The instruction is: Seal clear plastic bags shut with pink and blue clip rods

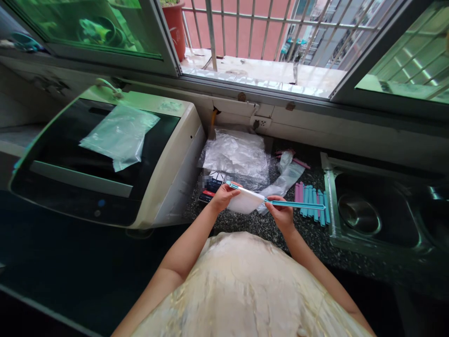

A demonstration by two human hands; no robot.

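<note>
Blue strip clip along the top of a milky bag, held up over the counter

On my feed the blue clip (pixel 298 205) runs along the top edge of the milky plastic bag (pixel 242 204); I can't tell if the film is properly caught. Left hand (pixel 222 196) pinches the left end, fingertips nearly together; right hand (pixel 281 214) is curled around it partway along, thumb and fingers closed up. My worry: if the right grip rolls, the strip twists and slick film slides out. Also, that long free end could clip the row of pink and blue clips (pixel 312 201) if it dips. Further out: crumpled clear plastic (pixel 236 152) beyond the hands, a timer display (pixel 214 183) by the left hand, and the metal sink (pixel 329 192) past the row.
</note>
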